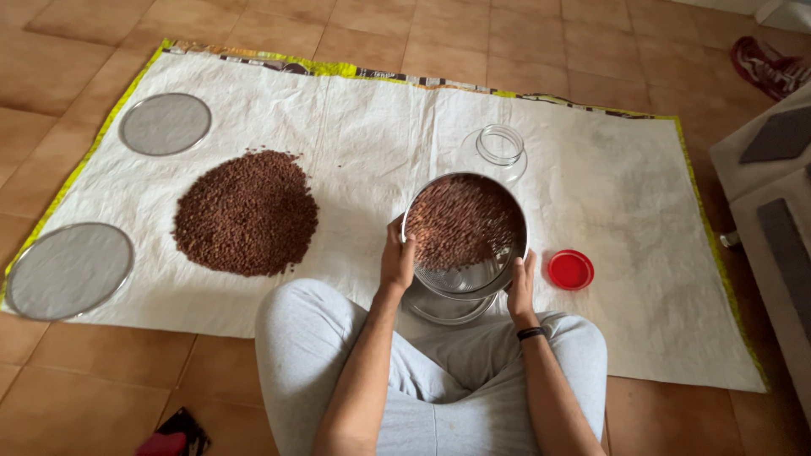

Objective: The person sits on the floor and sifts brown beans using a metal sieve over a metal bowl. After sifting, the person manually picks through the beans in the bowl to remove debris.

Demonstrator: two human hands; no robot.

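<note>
One view only, from a camera worn on the person's head. It looks steeply down and forward over the crossed legs onto a white sheet spread on the tiled floor. The near ground sits close; the sheet's far edge lies toward the top of frame. No second view shares the scene.

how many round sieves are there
3: one held in both hands, full of brown grains; two flat mesh ones on the white sheet, far left and near left. Another may sit under the held one.
</note>
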